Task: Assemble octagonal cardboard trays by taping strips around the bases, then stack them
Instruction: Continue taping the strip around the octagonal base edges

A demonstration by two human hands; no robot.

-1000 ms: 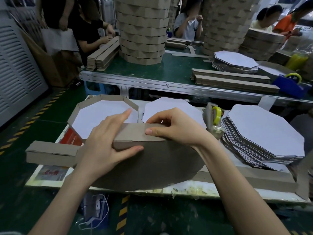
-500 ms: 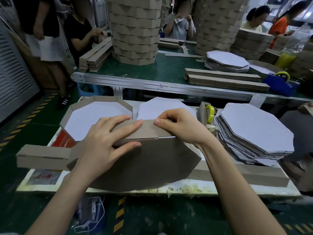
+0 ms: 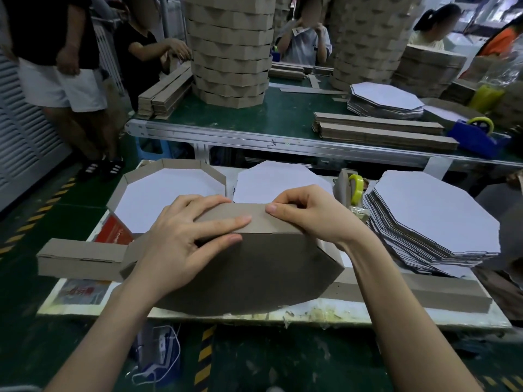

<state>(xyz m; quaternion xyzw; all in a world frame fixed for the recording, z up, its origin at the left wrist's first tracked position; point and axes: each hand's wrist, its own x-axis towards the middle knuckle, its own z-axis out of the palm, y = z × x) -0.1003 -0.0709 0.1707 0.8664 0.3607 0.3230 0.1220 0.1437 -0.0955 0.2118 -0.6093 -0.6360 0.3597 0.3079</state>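
Left hand [image 3: 181,244] flat on strip [image 3: 258,222], right hand [image 3: 308,216] pinching it, tray [image 3: 254,275] upturned

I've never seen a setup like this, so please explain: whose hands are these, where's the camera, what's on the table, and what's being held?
There is no machine here. A person works bare-handed, and the one picture comes from a camera worn on their head, looking forward and down. The left hand lies with straight fingers on a brown cardboard strip, pressing it along the top edge of a brown octagonal cardboard base tilted up over the white worktable. The right hand pinches the same strip, fingers curled over its edge. Behind lie a finished octagonal tray with a white floor, one loose white octagon, a yellow tape roll and, on the right, a stack of white-faced octagonal bases. Folded brown strips lie at the left.
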